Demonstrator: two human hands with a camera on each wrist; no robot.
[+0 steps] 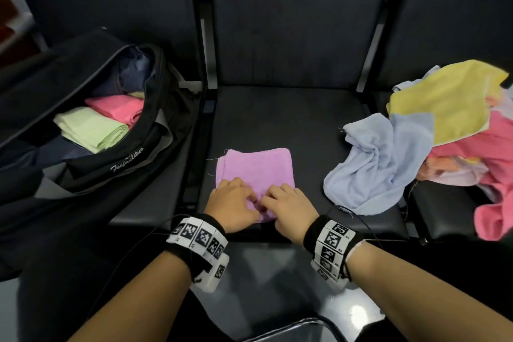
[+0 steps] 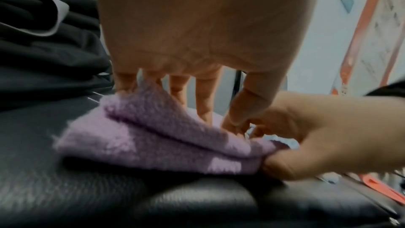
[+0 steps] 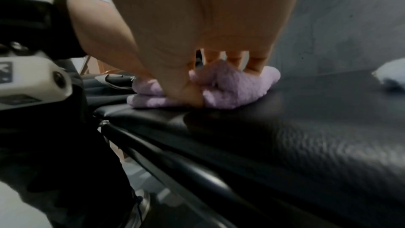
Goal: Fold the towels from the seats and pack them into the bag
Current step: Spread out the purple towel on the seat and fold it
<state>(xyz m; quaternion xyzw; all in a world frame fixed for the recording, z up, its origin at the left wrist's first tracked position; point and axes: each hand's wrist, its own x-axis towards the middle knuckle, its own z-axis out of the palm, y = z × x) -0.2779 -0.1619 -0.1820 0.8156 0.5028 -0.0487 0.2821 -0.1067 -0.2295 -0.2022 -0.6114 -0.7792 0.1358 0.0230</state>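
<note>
A folded purple towel (image 1: 256,168) (image 2: 153,138) (image 3: 232,87) lies on the middle black seat (image 1: 291,125), near its front edge. Both hands are on the towel's near edge, side by side. My left hand (image 1: 236,203) (image 2: 197,93) has its fingers on top and its thumb at the layered edge. My right hand (image 1: 286,204) (image 3: 197,82) pinches the near edge between thumb and fingers. The open black bag (image 1: 155,147) stands on the left seat, with a folded green towel (image 1: 91,129) and a folded pink towel (image 1: 118,108) inside.
A loose light blue towel (image 1: 374,164) lies at the right of the middle seat. A heap of yellow (image 1: 444,100) and pink (image 1: 494,203) towels covers the right seat. Black seat backs rise behind. The floor (image 1: 277,286) lies below my arms.
</note>
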